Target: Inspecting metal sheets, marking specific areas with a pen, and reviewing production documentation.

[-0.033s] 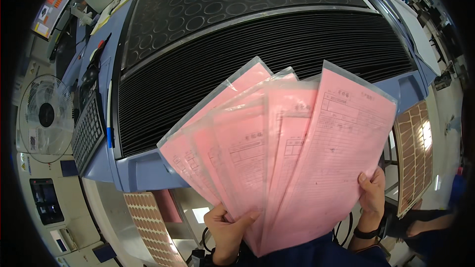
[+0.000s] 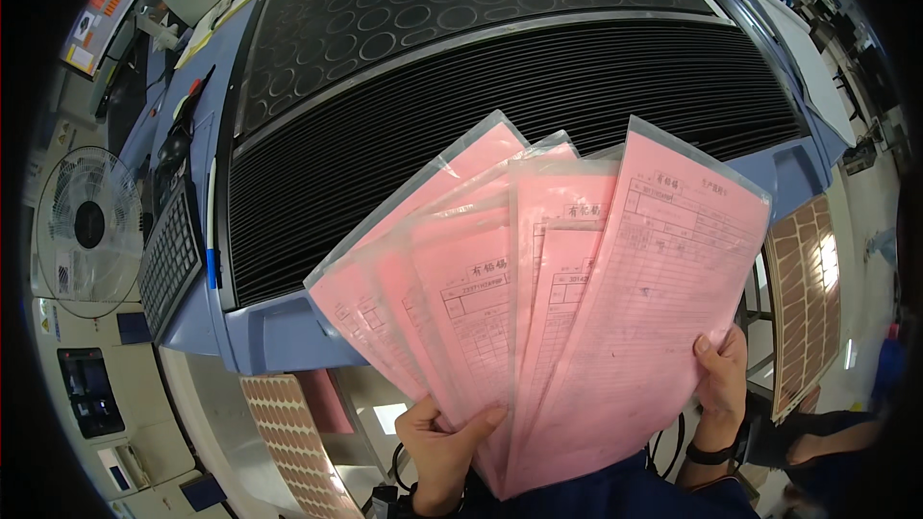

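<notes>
Several pink printed forms in clear plastic sleeves [image 2: 466, 269] are fanned out in front of me. At the lower left of the fan, my left hand [image 2: 444, 437] is closed on the sleeves, its thumb lying across their front. My right hand [image 2: 723, 375] pinches the right edge of the frontmost pink form [image 2: 663, 279], thumb on top and fingers behind. This form overlaps the others and hides parts of them. Most of the fingers of both hands are hidden behind the sheets.
Behind the forms stands a blue machine with a black ribbed bed [image 2: 481, 86]. A keyboard [image 2: 173, 250] and a blue-capped marker [image 2: 212, 259] lie on its left ledge. Further left are a fan [image 2: 88, 224] and a monitor [image 2: 106, 14]. Patterned brown panels [image 2: 806, 298] stand at right.
The print on the forms looks sharper now. Another person's arm at the lower right has shifted slightly. My hands and the forms have hardly moved.
</notes>
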A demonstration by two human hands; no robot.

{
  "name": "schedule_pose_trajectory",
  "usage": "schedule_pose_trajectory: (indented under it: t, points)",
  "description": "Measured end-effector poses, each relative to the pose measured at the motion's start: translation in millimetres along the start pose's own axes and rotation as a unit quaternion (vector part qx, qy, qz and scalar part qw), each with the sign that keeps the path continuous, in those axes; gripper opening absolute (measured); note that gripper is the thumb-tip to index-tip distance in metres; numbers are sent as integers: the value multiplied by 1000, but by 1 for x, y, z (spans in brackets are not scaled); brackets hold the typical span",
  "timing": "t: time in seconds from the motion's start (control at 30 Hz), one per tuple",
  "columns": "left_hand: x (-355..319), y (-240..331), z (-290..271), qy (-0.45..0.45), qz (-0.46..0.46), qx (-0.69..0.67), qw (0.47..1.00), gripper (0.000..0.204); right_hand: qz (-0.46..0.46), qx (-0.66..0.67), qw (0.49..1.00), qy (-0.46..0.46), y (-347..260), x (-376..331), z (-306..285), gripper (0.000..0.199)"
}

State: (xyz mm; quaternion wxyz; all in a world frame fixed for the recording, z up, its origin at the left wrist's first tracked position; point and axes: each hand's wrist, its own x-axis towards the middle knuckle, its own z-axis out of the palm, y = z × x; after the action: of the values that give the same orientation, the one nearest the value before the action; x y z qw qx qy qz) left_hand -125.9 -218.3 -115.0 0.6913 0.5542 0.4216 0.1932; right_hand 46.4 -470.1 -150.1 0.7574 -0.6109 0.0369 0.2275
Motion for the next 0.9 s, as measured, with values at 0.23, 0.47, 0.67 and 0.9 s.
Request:
schedule_pose_trajectory:
  t: [0.23, 0.47, 0.67, 0.9]
  points:
    - [2, 0, -1, 6, -8, 1, 1000, 23, -3, -23, 1000, -5, 9, -1, -18, 43]
    - [1, -4, -1, 14, 2, -12, 1000, 21, -22, -10, 999, 26, 7, 1, -18, 50]
    - [2, -3, 0, 9, 1, -8, 1000, 23, -7, 6, 1000, 24, 7, 3, -22, 47]
    - [1, -4, -1, -9, 16, -2, 1000, 36, -6, 14, 1000, 14, 6, 5, -21, 48]
